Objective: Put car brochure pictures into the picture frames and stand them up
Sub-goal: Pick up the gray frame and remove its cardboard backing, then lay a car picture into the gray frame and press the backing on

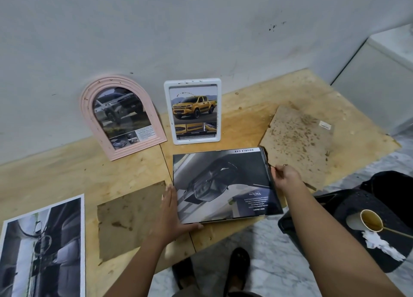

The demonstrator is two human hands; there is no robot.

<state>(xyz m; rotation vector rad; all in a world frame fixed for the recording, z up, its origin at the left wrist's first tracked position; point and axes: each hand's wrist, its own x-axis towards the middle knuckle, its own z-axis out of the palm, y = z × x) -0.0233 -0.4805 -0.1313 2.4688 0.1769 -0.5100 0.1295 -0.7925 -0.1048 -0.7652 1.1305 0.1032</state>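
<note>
1. Frames. We find the pink arched frame [87, 109] and the white rectangular frame [192, 82] standing side by side on the plywood board [67, 169], both leaning back against the wall [201, 28]. The pink frame holds a picture of a pale pickup. The white frame holds a picture of a yellow pickup.

2. Brochure. The brochure [223, 185] lies flat on the board just in front of the white frame. It shows a dark page with its text upside down to the camera.

3. Left grip [171, 211]. We see it spread. The straight fingers lie along the brochure's left edge and the thumb reaches along its near edge.

4. Right grip [287, 177]. It pinches the brochure's right edge between thumb and curled fingers.

5. Loose items. A loose brochure page [42, 249] lies at the near left of the board. One brown backing sheet [129, 220] lies between that page and the left grip. A second brown sheet [297, 144] lies beyond the right grip.

6. Surroundings. A black bag [391, 191] on the marble floor [257, 247] carries a paper cup [368, 220] and a crumpled tissue [380, 244]. Black sandals [239, 265] show at the bottom of the view.
</note>
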